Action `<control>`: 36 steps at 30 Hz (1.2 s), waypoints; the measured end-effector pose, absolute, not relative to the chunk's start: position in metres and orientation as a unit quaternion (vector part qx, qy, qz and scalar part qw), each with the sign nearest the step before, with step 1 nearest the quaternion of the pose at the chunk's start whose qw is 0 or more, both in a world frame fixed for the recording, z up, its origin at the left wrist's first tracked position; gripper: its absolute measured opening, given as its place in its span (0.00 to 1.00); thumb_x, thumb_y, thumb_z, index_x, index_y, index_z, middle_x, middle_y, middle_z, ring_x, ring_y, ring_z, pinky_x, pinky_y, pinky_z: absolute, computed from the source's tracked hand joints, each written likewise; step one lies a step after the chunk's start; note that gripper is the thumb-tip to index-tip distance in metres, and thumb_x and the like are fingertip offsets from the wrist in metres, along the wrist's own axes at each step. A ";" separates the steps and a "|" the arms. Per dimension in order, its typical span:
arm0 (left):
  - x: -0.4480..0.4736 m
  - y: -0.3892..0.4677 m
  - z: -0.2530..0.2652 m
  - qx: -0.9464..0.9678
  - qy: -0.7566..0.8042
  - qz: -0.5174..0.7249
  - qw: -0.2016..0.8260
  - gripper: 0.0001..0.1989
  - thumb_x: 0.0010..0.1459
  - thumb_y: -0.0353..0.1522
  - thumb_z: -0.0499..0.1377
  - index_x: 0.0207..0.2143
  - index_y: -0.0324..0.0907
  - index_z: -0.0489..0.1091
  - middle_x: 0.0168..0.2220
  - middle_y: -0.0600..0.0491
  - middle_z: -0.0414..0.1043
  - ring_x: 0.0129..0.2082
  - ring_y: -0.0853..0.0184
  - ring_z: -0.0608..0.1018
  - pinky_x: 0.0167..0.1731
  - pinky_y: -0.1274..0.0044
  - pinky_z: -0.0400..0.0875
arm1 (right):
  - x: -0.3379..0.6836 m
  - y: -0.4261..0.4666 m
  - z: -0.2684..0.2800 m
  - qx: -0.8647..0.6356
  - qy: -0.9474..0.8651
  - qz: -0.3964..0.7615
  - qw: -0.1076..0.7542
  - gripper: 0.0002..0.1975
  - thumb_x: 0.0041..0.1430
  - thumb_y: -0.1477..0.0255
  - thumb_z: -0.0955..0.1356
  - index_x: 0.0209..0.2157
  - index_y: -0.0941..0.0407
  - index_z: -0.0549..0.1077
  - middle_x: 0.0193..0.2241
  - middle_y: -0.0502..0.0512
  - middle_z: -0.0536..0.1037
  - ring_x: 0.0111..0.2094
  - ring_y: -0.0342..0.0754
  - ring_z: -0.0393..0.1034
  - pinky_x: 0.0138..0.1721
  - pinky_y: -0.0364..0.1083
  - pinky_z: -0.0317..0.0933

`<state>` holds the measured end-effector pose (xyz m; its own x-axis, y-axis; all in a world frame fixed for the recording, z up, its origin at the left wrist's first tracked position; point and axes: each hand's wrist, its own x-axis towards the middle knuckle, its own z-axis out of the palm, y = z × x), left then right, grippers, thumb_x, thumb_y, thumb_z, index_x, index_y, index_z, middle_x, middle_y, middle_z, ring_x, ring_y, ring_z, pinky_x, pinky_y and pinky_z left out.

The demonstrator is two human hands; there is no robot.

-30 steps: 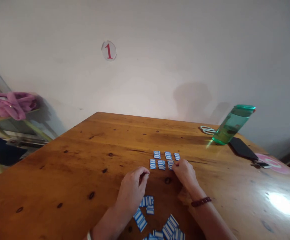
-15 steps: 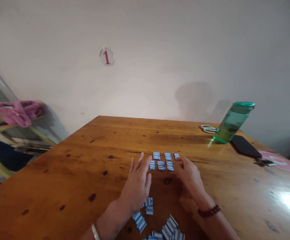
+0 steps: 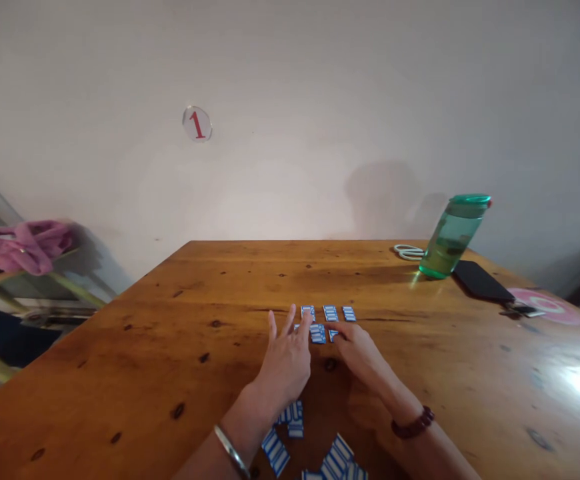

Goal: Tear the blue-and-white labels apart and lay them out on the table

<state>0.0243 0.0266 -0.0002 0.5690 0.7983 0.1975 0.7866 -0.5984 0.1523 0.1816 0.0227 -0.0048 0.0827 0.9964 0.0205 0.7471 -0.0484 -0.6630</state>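
Note:
Small blue-and-white striped cards lie on the wooden table in two short rows of little stacks. In the far row are a left stack (image 3: 308, 311), a middle stack (image 3: 330, 313) and a right stack (image 3: 349, 314). My left hand (image 3: 286, 363) is open, fingers spread, its index finger over the left end of the near row and hiding cards there. Beside that fingertip lies the near middle stack (image 3: 317, 334). My right hand (image 3: 363, 353) is closed, index finger and thumb at the near right stack (image 3: 333, 336), which it partly covers.
Loose striped cards (image 3: 276, 453) and a heap of more cards (image 3: 339, 457) lie near my forearms. Toward the back right are a green bottle (image 3: 454, 237), a white cable (image 3: 409, 252), a black phone (image 3: 483, 283) and a pink round mat (image 3: 553, 307). Pink cloth (image 3: 25, 247) lies at far left.
My right hand has moved left and nearer, from the far right stack to the near right one. My left hand has shifted right over the near row. The view has turned slightly.

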 end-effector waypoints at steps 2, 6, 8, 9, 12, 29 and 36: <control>0.022 0.026 -0.005 0.891 0.439 0.116 0.023 0.29 0.53 0.20 0.40 0.59 0.35 0.45 0.57 0.46 0.59 0.62 0.60 0.41 0.55 0.52 0.33 | 0.182 0.023 -0.005 -0.682 -0.637 0.239 0.269 0.19 0.50 0.79 0.59 0.40 0.53 0.75 0.39 0.53 0.78 0.41 0.48 0.70 0.40 0.40 0.58; 0.021 0.024 -0.008 0.895 0.432 0.105 0.026 0.29 0.52 0.20 0.40 0.59 0.34 0.45 0.57 0.46 0.58 0.62 0.60 0.41 0.55 0.51 0.32 | 0.181 0.023 -0.006 -0.678 -0.639 0.245 0.268 0.19 0.50 0.79 0.59 0.37 0.53 0.76 0.36 0.53 0.79 0.39 0.48 0.71 0.38 0.40 0.58; 0.021 0.024 -0.008 0.897 0.429 0.103 0.032 0.29 0.53 0.20 0.40 0.59 0.34 0.44 0.57 0.45 0.59 0.62 0.60 0.41 0.55 0.51 0.32 | 0.181 0.024 -0.007 -0.676 -0.641 0.247 0.266 0.18 0.50 0.79 0.59 0.37 0.53 0.76 0.35 0.53 0.79 0.38 0.49 0.71 0.37 0.40 0.59; 0.022 0.024 -0.008 0.897 0.428 0.103 0.036 0.29 0.53 0.21 0.40 0.59 0.33 0.44 0.56 0.45 0.59 0.62 0.60 0.41 0.55 0.51 0.31 | 0.181 0.024 -0.007 -0.676 -0.642 0.247 0.265 0.18 0.49 0.78 0.59 0.36 0.54 0.76 0.34 0.53 0.79 0.37 0.49 0.71 0.37 0.40 0.59; 0.022 0.024 -0.009 0.896 0.428 0.109 0.047 0.29 0.53 0.21 0.40 0.59 0.32 0.44 0.56 0.44 0.60 0.62 0.60 0.42 0.55 0.51 0.30 | 0.180 0.025 -0.008 -0.674 -0.645 0.246 0.263 0.18 0.50 0.78 0.58 0.35 0.55 0.76 0.34 0.54 0.79 0.37 0.49 0.71 0.36 0.40 0.59; 0.024 0.025 -0.006 0.897 0.429 0.084 0.063 0.31 0.50 0.21 0.42 0.59 0.30 0.44 0.56 0.41 0.59 0.61 0.59 0.43 0.55 0.51 0.30 | 0.180 0.027 -0.015 -0.683 -0.651 0.237 0.231 0.16 0.52 0.79 0.57 0.33 0.56 0.74 0.32 0.55 0.78 0.34 0.48 0.70 0.35 0.40 0.57; 0.024 0.026 -0.008 0.901 0.421 0.085 0.068 0.32 0.48 0.21 0.43 0.59 0.30 0.44 0.58 0.42 0.55 0.62 0.60 0.43 0.55 0.52 0.30 | 0.180 0.027 -0.014 -0.682 -0.657 0.230 0.225 0.16 0.51 0.79 0.58 0.35 0.55 0.74 0.33 0.54 0.78 0.34 0.48 0.70 0.34 0.40 0.57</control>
